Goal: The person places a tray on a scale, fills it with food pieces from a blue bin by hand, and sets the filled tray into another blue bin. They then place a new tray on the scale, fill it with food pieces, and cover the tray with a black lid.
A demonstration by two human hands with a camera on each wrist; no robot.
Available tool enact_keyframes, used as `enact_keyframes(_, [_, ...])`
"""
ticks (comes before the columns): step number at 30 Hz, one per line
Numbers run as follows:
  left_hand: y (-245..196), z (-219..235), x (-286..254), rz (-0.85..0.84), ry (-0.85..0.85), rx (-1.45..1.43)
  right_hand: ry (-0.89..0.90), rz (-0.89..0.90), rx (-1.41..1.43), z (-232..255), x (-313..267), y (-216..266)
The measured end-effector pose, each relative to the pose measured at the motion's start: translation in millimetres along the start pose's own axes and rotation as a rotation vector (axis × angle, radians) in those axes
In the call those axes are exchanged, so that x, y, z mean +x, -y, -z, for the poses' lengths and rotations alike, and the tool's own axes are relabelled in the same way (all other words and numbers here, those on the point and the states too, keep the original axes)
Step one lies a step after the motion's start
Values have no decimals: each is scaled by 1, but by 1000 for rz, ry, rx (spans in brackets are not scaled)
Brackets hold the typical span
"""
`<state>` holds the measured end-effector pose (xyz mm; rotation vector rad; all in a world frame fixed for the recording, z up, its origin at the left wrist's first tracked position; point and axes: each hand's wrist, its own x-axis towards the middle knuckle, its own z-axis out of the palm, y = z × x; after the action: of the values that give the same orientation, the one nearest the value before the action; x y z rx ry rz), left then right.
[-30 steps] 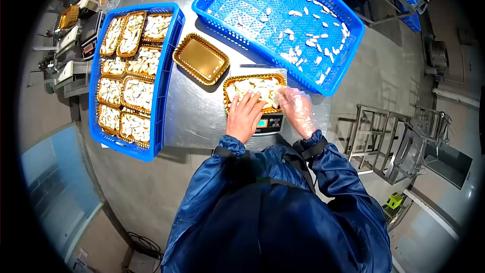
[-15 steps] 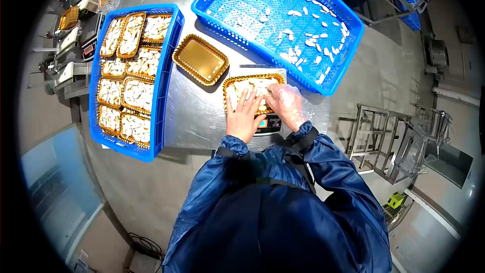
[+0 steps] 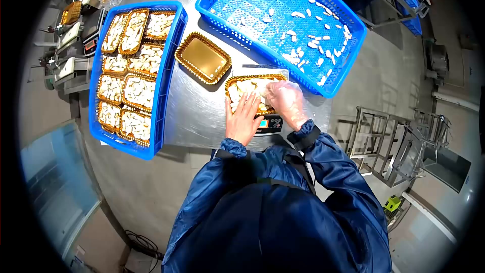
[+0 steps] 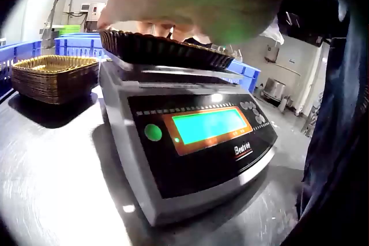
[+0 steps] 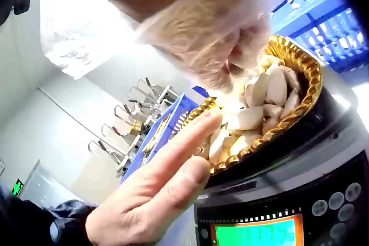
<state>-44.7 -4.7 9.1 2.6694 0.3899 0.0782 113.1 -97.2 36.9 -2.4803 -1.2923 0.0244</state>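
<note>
A gold tray (image 5: 314, 79) with a crimped rim, filled with pale chunky pieces (image 5: 268, 90), sits on a digital scale (image 4: 196, 142) with a lit display. My bare left hand (image 3: 242, 121) lies over the tray's near left part, fingers straight and slightly spread on the pieces. From the right, my right hand (image 3: 288, 102), in a clear plastic glove, reaches over the tray with curled fingers. Its fingertips are down among the pieces, and I cannot tell whether they pinch one. A stack of gold trays (image 4: 55, 81) stands left of the scale.
On the left of the metal table (image 3: 189, 116), a blue crate (image 3: 157, 116) holds several filled trays. A larger blue crate (image 3: 242, 0) with scattered pale pieces lies behind the scale. Metal frames (image 3: 374, 136) stand on the floor at the right.
My right hand has moved left from the tray's right edge to over its pieces. My left hand has stayed on the tray, with its fingers shifted slightly.
</note>
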Motion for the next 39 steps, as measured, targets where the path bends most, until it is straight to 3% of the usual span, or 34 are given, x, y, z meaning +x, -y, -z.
enact_keyframes(3, [3, 3, -1, 38, -18, -38, 42, 26, -63, -7, 2, 2])
enact_keyframes(5, [6, 4, -2, 81, -35, -60, -59, 114, 54, -11, 2, -2])
enact_keyframes(8, [12, 6, 1, 167, -46, 36, 13, -86, -7, -11, 8, 1])
enact_keyframes(12, [18, 7, 9, 238, -44, 2, 21, -588, 673, 22, -2, -14])
enact_keyframes(13, [20, 5, 10, 237, -45, 5, -56, -600, 513, 28, -4, -20])
enact_keyframes(15, [22, 4, 14, 218, -57, 34, -192, -404, 144, 34, -8, -33])
enact_keyframes(16, [22, 4, 16, 196, -78, 31, -227, -384, 95, 32, -7, -32])
enact_keyframes(17, [22, 5, 16, 194, -83, 39, -234, -382, 101, 31, -7, -32])
enact_keyframes(19, [24, 3, 16, 201, -79, 4, 1, -182, 238, 36, 3, -13])
enact_keyframes(21, [24, 6, 13, 225, -131, -1, -62, -15, 301, 9, 9, -3])
enact_keyframes(23, [26, 14, 10, 314, -194, -84, -2, 68, 212, -5, 18, 13])
enact_keyframes(25, [34, 13, 6, 320, -258, -86, 84, 93, 160, -8, 24, 26])
enact_keyframes(27, [40, 16, -3, 199, -250, -62, 45, 128, 186, -12, 24, 34])
enact_keyframes(29, [37, 15, -4, 229, -286, -101, 132, 169, 77, -9, 31, 42])
enact_keyframes(31, [33, 16, -2, 282, -320, -178, 220, 96, 19, -9, 33, 48])
enact_keyframes(39, [25, 7, 12, 353, -320, -202, 272, -30, 55, -21, 43, 53])
